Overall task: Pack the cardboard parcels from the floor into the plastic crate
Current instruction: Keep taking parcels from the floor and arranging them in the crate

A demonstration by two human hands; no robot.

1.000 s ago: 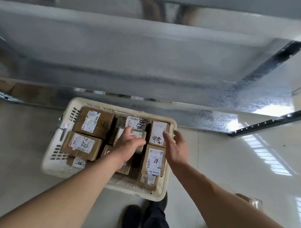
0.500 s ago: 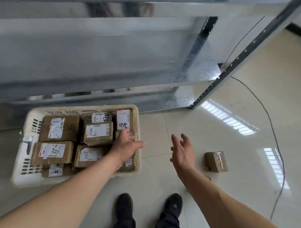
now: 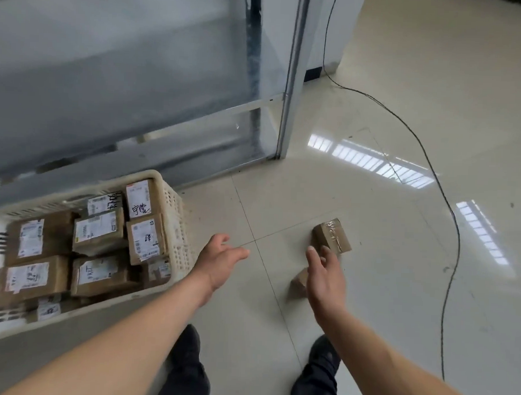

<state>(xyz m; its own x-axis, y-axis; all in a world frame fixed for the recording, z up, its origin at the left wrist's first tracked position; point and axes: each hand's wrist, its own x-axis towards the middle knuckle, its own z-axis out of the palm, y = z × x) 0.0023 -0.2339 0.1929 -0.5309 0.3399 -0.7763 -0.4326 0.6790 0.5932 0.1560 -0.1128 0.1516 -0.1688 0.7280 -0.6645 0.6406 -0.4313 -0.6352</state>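
A cream plastic crate (image 3: pixel 175 224) stands on the floor at the left, filled with several labelled cardboard parcels (image 3: pixel 98 230). On the tiles to its right lies a taped cardboard parcel (image 3: pixel 331 236). A smaller parcel (image 3: pixel 299 283) lies nearer me, partly hidden behind my right hand (image 3: pixel 324 276). That hand is open, held just in front of the taped parcel without touching it. My left hand (image 3: pixel 221 259) is open too, hovering over the floor just right of the crate's rim.
A metal shelving unit (image 3: pixel 286 103) rises behind the crate, its upright post ending on the floor. A thin black cable (image 3: pixel 447 221) snakes across the tiles at the right. My two dark shoes (image 3: pixel 189 351) are at the bottom.
Both hands have left the crate and swung right toward the parcels on the floor. The view has turned right, so the crate now sits at the left.
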